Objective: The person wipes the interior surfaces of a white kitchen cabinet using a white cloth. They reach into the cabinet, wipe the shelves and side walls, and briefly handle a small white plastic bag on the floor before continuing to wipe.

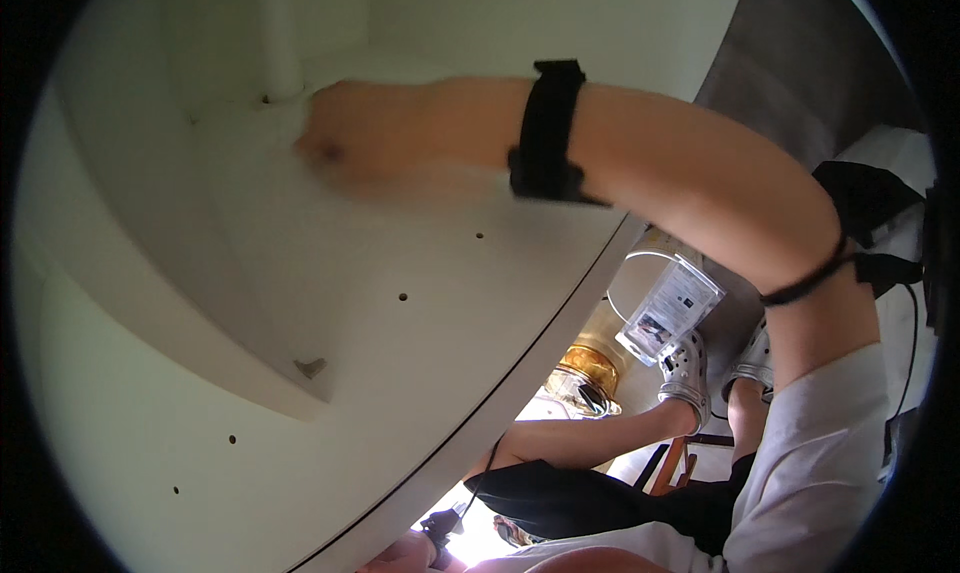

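Note:
My right hand (345, 137) reaches into a white cabinet (352, 243), close over its panel and near a white vertical pipe or post (281, 32). The hand is blurred and its fingers look curled. A small dark spot shows by the fingers, and I cannot make out whether anything is held. A black strap (551, 134) circles that forearm. At the bottom edge, part of my left hand (401, 554) shows beside the cabinet's outer edge. Its fingers are hidden, and a black band (442, 528) is on its wrist.
A curved white shelf edge (187, 303) crosses the cabinet's left side. Small holes dot the panel. Beyond the front edge are a white bucket (622, 291), a clear package with a printed card (671, 310), an amber container (589, 370) and my white clogs (682, 370).

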Available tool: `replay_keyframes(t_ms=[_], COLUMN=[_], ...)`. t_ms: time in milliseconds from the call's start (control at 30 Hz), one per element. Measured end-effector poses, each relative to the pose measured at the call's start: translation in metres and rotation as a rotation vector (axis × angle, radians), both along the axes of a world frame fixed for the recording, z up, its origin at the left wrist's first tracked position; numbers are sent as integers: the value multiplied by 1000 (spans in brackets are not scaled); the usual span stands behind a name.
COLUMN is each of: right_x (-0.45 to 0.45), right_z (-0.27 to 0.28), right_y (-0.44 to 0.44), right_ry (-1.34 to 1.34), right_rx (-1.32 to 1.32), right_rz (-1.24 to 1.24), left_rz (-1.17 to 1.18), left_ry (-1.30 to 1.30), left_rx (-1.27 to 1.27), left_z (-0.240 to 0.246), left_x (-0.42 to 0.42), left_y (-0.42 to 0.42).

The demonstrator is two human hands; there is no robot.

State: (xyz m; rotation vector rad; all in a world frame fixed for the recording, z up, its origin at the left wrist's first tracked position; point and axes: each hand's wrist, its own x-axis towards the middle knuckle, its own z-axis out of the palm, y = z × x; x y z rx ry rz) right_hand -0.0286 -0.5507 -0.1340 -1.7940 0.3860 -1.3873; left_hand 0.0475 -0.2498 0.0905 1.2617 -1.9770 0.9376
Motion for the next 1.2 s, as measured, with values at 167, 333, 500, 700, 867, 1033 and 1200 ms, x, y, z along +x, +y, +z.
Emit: replay_keyframes(t_ms=[167,333,500,700,867,1033,1200], right_x=[-3,-1,28,41,49,59,25], right_z=[-80,-115,-141,-41,47,14,-57], right_y=[-33,-31,-58,-60,-43,-63,-40], right_ry=[752,771,771,180,-215,198,696], right_rx=[436,667,723,484,231,-164,285], right_rz=[139,80,104,187,231,-157,-17], left_rz=[38,71,89,104,111,120,118], left_ry=[-43,-74,-104,-138,-154,-172,-195], left_rx=[-11,9,18,33,40,47,44], left_z=[-2,1,1,-2,-2,0,5], left_x=[-4,-6,-7,-9,-10,-10,-12], left_y=[-2,-8,-11,-14,-16,-16,-13])
